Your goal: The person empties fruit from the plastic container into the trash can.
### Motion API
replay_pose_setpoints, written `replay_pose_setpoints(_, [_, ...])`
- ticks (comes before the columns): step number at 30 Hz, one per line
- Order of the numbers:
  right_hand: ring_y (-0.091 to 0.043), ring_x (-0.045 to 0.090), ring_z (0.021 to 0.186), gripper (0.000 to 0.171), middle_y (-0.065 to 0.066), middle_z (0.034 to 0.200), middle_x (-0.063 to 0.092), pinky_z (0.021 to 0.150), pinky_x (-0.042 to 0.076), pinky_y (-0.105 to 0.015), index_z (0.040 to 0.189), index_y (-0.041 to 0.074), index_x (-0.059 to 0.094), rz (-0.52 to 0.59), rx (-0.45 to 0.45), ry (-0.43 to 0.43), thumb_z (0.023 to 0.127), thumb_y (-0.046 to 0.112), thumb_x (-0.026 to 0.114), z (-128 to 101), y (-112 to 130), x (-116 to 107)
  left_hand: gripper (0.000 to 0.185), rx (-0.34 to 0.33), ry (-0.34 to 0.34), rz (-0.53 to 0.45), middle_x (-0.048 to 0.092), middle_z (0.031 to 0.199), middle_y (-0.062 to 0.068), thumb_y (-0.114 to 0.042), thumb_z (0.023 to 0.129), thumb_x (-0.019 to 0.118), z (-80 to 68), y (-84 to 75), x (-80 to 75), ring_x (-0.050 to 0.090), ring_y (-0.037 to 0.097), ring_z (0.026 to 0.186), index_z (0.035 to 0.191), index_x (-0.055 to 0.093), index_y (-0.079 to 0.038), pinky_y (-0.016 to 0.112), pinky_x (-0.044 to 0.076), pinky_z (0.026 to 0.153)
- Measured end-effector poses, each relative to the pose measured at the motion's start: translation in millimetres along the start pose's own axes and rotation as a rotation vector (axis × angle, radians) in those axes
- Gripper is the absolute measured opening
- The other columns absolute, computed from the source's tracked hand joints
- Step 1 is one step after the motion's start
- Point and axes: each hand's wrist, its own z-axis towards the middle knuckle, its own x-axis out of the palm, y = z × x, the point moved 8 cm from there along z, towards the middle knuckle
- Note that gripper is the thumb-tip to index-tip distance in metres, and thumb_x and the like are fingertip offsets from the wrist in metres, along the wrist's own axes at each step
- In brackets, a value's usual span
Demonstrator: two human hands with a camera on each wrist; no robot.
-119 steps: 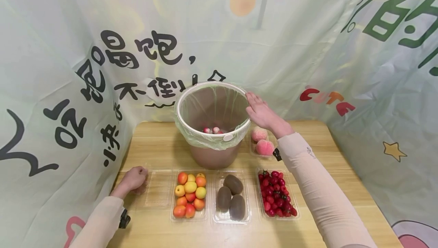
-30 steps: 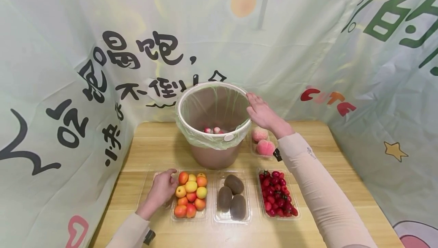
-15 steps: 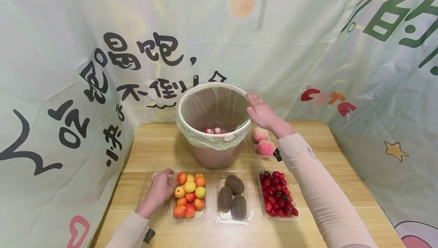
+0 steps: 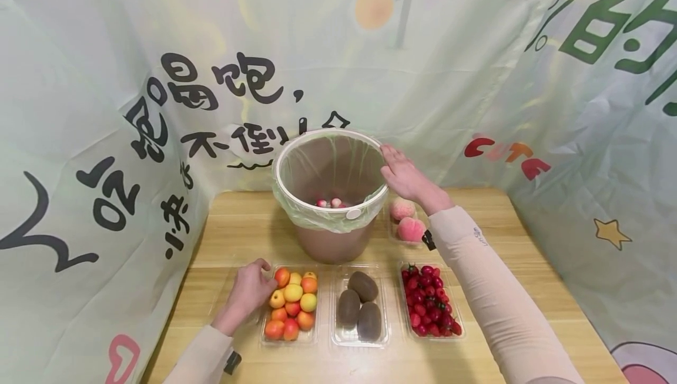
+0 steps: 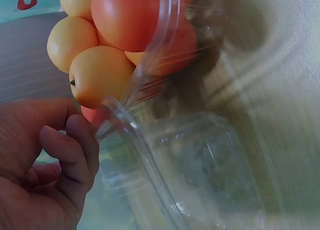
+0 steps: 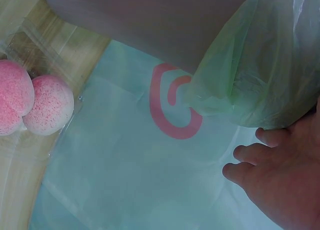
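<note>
I see the left hand [image 4: 246,291] curled at the edge of a clear plastic tray [image 4: 290,343] of round orange-yellow fruits [image 4: 293,293], on the wooden surface [image 4: 240,222] before a brown bucket [image 4: 333,247] lined in green film [image 4: 317,218]; whether those fingers pinch, I can't tell. The right hand [image 4: 406,176] lies against the bucket, fingers straight, together.

We look forward and down from the head, over table [image 4: 238,213] and bin [image 4: 333,249]. At the left wrist we sit close, left hand [image 5: 55,190] at 8 o'clock, sharing the orange and yellow fruit [image 5: 102,72], at 11, with the head view. At the right wrist we look past the right hand [image 6: 280,175], at 4 o'clock; the pink peaches [image 6: 48,107], at 9, show from the head too.
</note>
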Motion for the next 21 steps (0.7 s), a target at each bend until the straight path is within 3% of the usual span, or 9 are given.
replay_pose_setpoints(8, [-0.048, 0.010, 0.162, 0.068, -0.027, 0.175, 0.010, 0.133, 0.009, -0.058, 0.166, -0.005, 0.011, -0.004, -0.002, 0.001, 0.108, 0.027, 0.025, 0, 0, 0, 0.025, 0.006, -0.033, 0.018, 0.056, 0.063, 0.002, 0.003, 0.085, 0.071, -1.1, 0.7, -3.6, 0.050, 0.012, 0.055, 0.109, 0.066, 0.006, 0.026, 0.042, 0.049])
replay_pose_setpoints(14, [-0.048, 0.011, 0.162, 0.068, -0.028, 0.174, 0.012, 0.133, 0.010, -0.058, 0.166, -0.005, 0.012, -0.004, -0.003, 0.000, 0.108, 0.026, 0.025, 0, 1, -1, 0.012, 0.088, -0.134, 0.080, 0.061, 0.063, 0.006, 0.006, 0.083, 0.072, -3.3, -4.7, -9.6, 0.050, 0.013, 0.053, 0.090, 0.065, 0.002, 0.026, 0.042, 0.046])
replay_pose_setpoints(17, [-0.048, 0.011, 0.162, 0.068, -0.028, 0.174, 0.011, 0.133, 0.010, -0.059, 0.166, -0.005, 0.011, -0.004, -0.003, 0.000, 0.108, 0.027, 0.025, 0, 1, 0, 0.012, 0.097, -0.185, 0.121, 0.065, 0.066, 0.010, 0.005, 0.083, 0.074, -4.7, -5.0, -12.3, 0.054, 0.017, 0.054, 0.079, 0.064, -0.002, 0.030, 0.044, 0.047])
replay_pose_setpoints(21, [-0.048, 0.011, 0.162, 0.068, -0.028, 0.174, 0.012, 0.133, 0.011, -0.060, 0.166, -0.005, 0.011, -0.009, -0.008, -0.003, 0.108, 0.027, 0.025, 0, 1, 0, 0.012, 0.067, -0.165, 0.122, 0.070, 0.069, 0.012, 0.000, 0.084, 0.072, -5.2, -2.5, -10.1, 0.059, 0.020, 0.058, 0.073, 0.069, -0.003, 0.034, 0.050, 0.051])
